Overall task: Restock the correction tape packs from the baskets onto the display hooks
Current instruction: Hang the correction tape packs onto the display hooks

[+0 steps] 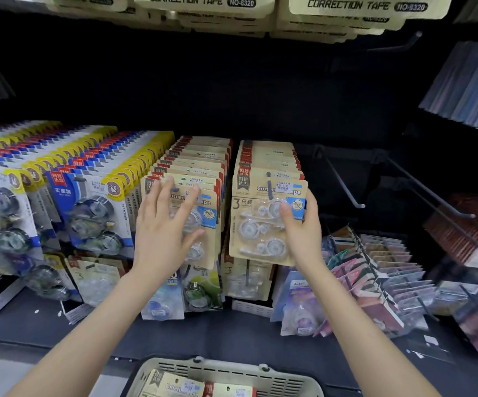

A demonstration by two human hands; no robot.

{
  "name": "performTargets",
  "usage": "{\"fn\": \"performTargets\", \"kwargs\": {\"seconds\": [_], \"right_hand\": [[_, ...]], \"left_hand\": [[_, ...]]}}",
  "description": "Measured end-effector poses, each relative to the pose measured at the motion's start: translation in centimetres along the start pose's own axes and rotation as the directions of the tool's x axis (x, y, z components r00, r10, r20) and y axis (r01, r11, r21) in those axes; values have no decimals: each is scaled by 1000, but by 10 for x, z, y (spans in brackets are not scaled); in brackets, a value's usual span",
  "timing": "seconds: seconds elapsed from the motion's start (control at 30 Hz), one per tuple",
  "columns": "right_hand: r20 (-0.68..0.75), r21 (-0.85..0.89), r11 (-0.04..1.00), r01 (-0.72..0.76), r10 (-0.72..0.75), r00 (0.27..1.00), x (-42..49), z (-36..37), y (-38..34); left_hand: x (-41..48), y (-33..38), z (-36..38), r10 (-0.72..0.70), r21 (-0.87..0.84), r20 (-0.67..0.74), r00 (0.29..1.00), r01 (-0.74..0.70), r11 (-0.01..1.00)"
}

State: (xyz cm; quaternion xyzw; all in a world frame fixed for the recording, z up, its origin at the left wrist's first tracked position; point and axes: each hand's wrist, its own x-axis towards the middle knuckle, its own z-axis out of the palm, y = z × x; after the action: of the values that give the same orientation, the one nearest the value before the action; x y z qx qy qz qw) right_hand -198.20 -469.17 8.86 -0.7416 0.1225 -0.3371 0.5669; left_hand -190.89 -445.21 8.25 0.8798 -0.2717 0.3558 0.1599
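Note:
Two rows of tan correction tape packs hang on display hooks at centre. My right hand [299, 224] grips the right edge of the front pack [260, 224] of the right row, thumb across its face; the hook tip [269, 181] pokes through its top. My left hand [164, 227] lies with fingers spread flat against the front pack [203, 207] of the left row. At the bottom edge, a beige basket [283, 379] holds more tan packs [186, 386].
Blue and yellow tape packs [88, 207] fill hooks to the left. Bare black hooks [346, 184] jut out on the right, above rows of colourful card packs [381, 270]. More correction tape cards [361, 10] hang overhead. A dark shelf ledge [232, 336] runs below.

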Motion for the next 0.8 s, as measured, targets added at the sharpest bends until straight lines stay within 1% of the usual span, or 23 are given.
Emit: {"fn": "performTargets", "kwargs": {"seconds": [0.1,0.23,0.33,0.37,0.43,0.5,0.57,0.63,0.67,0.7,0.73,0.77,0.8], "right_hand": [[-51,-107,994,9,-15,999,10,7,11],[-78,-185,982,23,-38,996,16,14,19],[-155,-343,938,-56,3,988,8,9,19],[-197,-363,928,-81,9,980,1,5,20],[-259,-335,936,-103,14,966,-21,-6,24],[-269,-307,948,-86,0,963,-52,-17,39],[-238,-301,949,-97,23,971,-89,-29,62],[-170,-353,916,-190,137,976,-130,-40,95],[-133,-400,884,-244,207,969,-151,-44,114],[-92,-447,846,-291,280,956,-171,-47,132],[-44,-490,808,-328,352,935,-190,-49,147],[4,-538,760,-365,436,900,-207,-48,160],[52,-578,712,-399,520,853,-222,-47,172]], "left_hand": [[-1,0,2,-8,9,-8,1000,8,1000],[-1,1,3,2,11,-7,1000,-2,1000],[-2,1,1,6,-19,-17,1000,-6,1000],[-6,0,-1,6,-34,-38,999,-7,999],[-23,-3,-4,2,-65,-74,997,-7,998],[-55,-8,-4,-18,-99,-78,997,11,995],[-99,-15,0,-65,-114,-19,998,63,992],[-149,-23,11,-142,-84,97,985,150,985],[-173,-26,18,-194,-56,172,966,206,977],[-195,-29,26,-247,-17,250,936,260,966],[-214,-32,35,-304,13,343,889,319,948],[-231,-34,43,-349,33,438,829,373,927],[-248,-35,47,-398,58,524,753,435,899]]}}
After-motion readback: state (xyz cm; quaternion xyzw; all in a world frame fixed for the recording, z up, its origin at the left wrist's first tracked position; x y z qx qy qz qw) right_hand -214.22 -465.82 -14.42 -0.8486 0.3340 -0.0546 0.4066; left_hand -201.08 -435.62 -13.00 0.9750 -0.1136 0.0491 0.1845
